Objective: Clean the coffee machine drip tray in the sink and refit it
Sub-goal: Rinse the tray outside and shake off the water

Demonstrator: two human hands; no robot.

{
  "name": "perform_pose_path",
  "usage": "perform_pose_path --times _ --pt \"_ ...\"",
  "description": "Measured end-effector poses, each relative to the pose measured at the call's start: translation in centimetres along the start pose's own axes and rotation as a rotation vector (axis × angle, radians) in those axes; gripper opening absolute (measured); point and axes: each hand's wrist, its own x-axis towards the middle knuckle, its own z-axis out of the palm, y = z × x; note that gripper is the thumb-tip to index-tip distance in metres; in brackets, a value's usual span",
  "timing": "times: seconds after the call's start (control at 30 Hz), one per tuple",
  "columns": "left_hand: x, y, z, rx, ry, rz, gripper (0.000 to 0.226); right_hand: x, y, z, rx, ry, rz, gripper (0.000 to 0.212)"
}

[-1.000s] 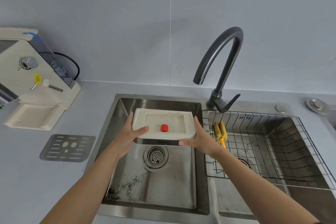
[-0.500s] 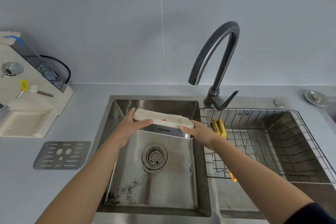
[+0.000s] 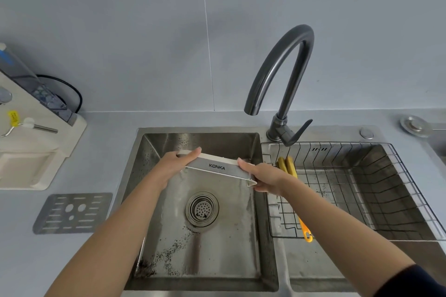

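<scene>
The cream drip tray (image 3: 217, 167) with a grey front panel marked KONKA hangs over the left sink basin (image 3: 198, 243). It is tipped away from me, so its open top faces the back wall and its inside is hidden. My left hand (image 3: 172, 166) grips its left end and my right hand (image 3: 264, 177) grips its right end. The cream coffee machine (image 3: 31, 142) stands on the counter at the left with its tray slot bare. The metal tray grate (image 3: 72, 212) lies flat on the counter in front of it.
A dark curved tap (image 3: 282, 75) rises behind the basins, spout over the left one. The right basin holds a wire rack (image 3: 362, 190) with a yellow brush (image 3: 288, 166). Dark grounds speckle the left basin floor around the drain (image 3: 202, 208). A metal plug (image 3: 415, 126) lies far right.
Both hands have tipped the tray from flat, with its inside and red float showing, to steeply tilted away from me. The view has shifted right.
</scene>
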Motion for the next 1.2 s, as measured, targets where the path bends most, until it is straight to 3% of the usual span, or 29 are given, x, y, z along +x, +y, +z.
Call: perform_pose_path --times 0.2,0.37,0.57,0.63,0.83,0.9,1.0,1.1,1.2 --pt "0.0 0.0 -0.5 -0.008 -0.011 -0.055 0.050 -0.6 -0.9 0.0 -0.018 -0.012 0.017 0.092" --pt "-0.7 0.2 -0.6 -0.026 0.001 -0.085 0.067 -1.0 -1.0 -0.2 -0.013 -0.017 0.018 0.058" --pt "-2.5 -0.3 -0.1 -0.017 -0.005 -0.117 0.095 -1.9 -1.0 0.1 -0.091 0.057 0.011 0.069" --pt "-3.1 0.1 -0.3 -0.023 -0.006 -0.090 0.089 -2.5 -1.3 0.2 -0.141 0.085 -0.013 0.066" --pt "-5.9 2.8 -1.9 -0.071 0.069 0.123 0.038 -6.2 -4.4 -0.1 -0.236 0.269 -0.247 0.059" --pt "-6.2 2.7 -2.0 -0.086 0.093 0.165 0.038 -6.8 -4.4 0.2 -0.214 0.324 -0.306 0.061" --pt "-6.2 0.3 -0.8 -0.051 -0.003 0.054 0.036 -6.0 -1.6 1.7 -0.244 0.272 -0.160 0.071" --pt "-7.1 -2.4 1.1 -0.011 -0.113 -0.164 0.056 -4.8 2.0 3.5 -0.224 0.186 0.060 0.087" --pt "-7.5 -2.6 1.3 0.006 -0.091 -0.164 0.073 -5.1 1.8 3.8 -0.212 0.217 0.037 0.081"
